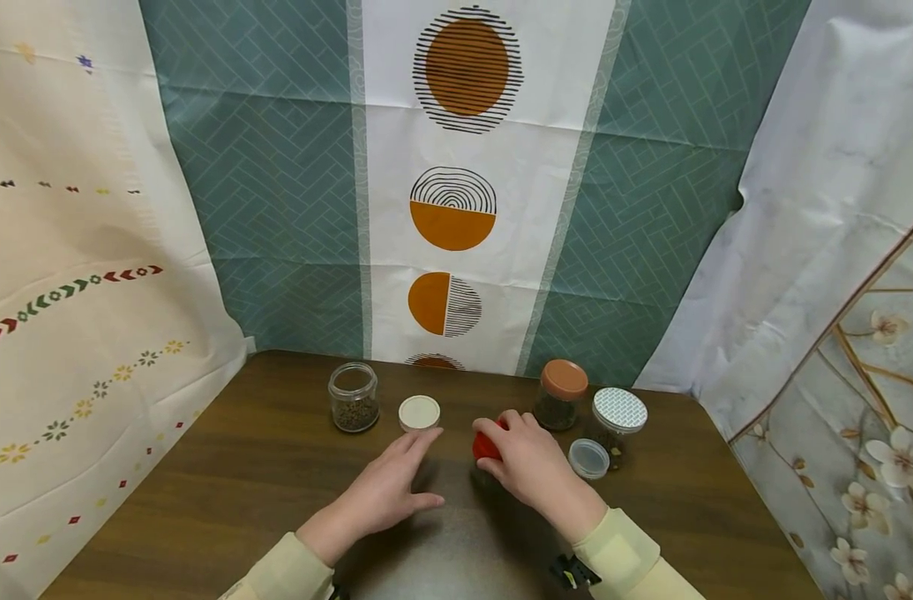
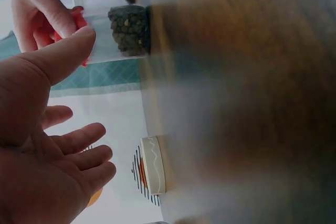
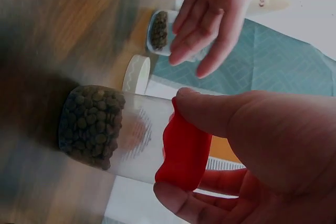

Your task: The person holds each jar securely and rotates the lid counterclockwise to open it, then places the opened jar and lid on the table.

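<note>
My right hand [image 1: 535,467] grips the scalloped red lid [image 3: 186,148] of a clear jar from above, thumb on one side and fingers on the other. Dark, pebble-like pieces fill the lower part of this jar [image 3: 94,127]. In the head view the hand hides most of the jar, and only some of the red lid [image 1: 487,445] shows. To its left, my left hand [image 1: 377,492] holds nothing, its fingers spread and the thumb pointing towards the jar. Just beyond the left fingertips lies a round cream lid [image 1: 419,412] with a wavy line on its side.
Behind the left hand stands a lidless clear jar [image 1: 354,400] with dark bits inside. On the right are a jar with an orange-brown lid [image 1: 564,380], a jar with a white patterned top [image 1: 619,409] and a small clear lid [image 1: 589,458]. Curtains [image 1: 276,183] hang behind the wooden table [image 1: 202,483].
</note>
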Demonstrator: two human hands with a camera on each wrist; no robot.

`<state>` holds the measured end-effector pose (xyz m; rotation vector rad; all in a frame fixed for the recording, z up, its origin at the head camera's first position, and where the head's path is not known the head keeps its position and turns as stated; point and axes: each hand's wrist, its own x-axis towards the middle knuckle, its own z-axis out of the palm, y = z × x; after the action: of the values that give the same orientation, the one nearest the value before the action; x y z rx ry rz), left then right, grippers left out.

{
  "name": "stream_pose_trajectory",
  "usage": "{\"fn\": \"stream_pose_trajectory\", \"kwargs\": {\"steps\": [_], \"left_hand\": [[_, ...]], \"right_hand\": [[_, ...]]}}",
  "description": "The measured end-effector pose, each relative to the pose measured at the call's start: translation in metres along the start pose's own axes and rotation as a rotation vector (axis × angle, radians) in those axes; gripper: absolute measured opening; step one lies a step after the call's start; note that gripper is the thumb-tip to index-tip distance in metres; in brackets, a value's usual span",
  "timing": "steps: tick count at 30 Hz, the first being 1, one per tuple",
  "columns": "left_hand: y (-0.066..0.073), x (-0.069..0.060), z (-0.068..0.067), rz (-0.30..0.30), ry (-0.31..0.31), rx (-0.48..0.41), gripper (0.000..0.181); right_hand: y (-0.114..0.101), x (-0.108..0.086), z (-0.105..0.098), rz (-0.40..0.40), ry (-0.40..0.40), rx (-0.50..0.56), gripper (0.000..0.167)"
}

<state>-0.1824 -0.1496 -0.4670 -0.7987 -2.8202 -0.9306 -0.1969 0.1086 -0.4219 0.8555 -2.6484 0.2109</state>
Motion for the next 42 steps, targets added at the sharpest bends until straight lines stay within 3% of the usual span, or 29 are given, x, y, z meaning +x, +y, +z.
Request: {"fn": "stream_pose_trajectory", "kwargs": {"steps": [7, 17, 28, 35, 42], "left_hand": [[0.001, -0.004, 0.003, 0.003, -0.048, -0.003, 0.094], [0.007, -0.006, 0.005, 0.021, -0.079, 0.0, 0.094], [0.01, -0.006, 0.006, 0.039, -0.098, -0.014, 0.094], [0.01, -0.006, 0.011, 0.057, -0.085, -0.008, 0.093], [0.008, -0.004, 0.016, 0.069, -0.043, 0.027, 0.078]], "right_hand": [[-0.004, -0.008, -0.001, 0.017, 0.002, 0.079, 0.05], [-0.002, -0.02, 0.0, 0.107, -0.029, 0.268, 0.05], [-0.006, -0.025, -0.001, 0.12, -0.132, 0.438, 0.05], [-0.01, -0.024, -0.001, 0.117, -0.147, 0.459, 0.047], [-0.007, -0.025, 0.004, 0.14, -0.194, 0.501, 0.048]]}}
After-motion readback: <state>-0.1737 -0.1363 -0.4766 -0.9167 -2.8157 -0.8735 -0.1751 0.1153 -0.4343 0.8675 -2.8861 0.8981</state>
